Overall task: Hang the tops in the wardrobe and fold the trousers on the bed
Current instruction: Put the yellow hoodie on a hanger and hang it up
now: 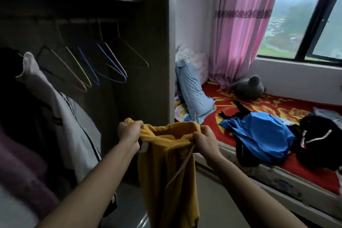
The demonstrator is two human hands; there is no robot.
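No legible text, number, brand or sign is shown. A small white tag (144, 147) is seen at the upper edge of the yellow garment (166, 181), but its face is too small and blurred for any print to be read. The yellow figures on the red bedcover (268, 105) are likewise too blurred to be read as characters.

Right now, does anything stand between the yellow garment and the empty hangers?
Nothing visible does. The left hand and right hand hold the yellow garment below the hangers; the white top hangs to their left.
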